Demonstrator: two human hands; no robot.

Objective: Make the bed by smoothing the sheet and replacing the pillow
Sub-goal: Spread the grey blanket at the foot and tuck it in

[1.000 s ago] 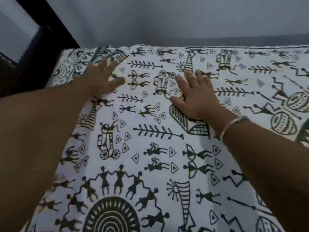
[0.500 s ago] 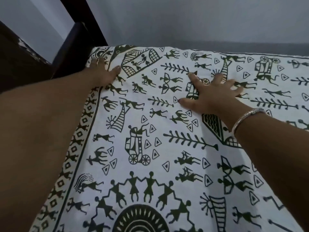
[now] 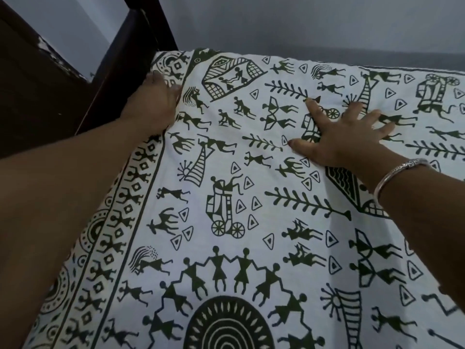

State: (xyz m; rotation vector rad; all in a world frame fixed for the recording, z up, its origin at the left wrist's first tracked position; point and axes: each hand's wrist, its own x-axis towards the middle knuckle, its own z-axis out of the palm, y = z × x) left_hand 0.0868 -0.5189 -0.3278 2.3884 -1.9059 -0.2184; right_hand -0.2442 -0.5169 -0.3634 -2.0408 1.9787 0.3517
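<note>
A white sheet [image 3: 251,197] printed with dark green folk figures covers the bed and lies mostly flat. My left hand [image 3: 151,107] is at the sheet's far left border beside the dark bed frame. Its thumb lies on top and its fingers curl over the edge, gripping the cloth. My right hand [image 3: 344,137] presses flat on the sheet further right, fingers spread wide, with a silver bangle [image 3: 395,177] on the wrist. A slight fold runs by the left thumb. No pillow is in view.
A dark wooden bed frame [image 3: 120,71] rises along the left edge of the mattress. A grey wall [image 3: 302,21] stands directly behind the bed's far edge.
My left hand slid left across the sheet to its border and curled over the edge. My right hand stayed pressed on the sheet and spread its fingers. The view turned left.
</note>
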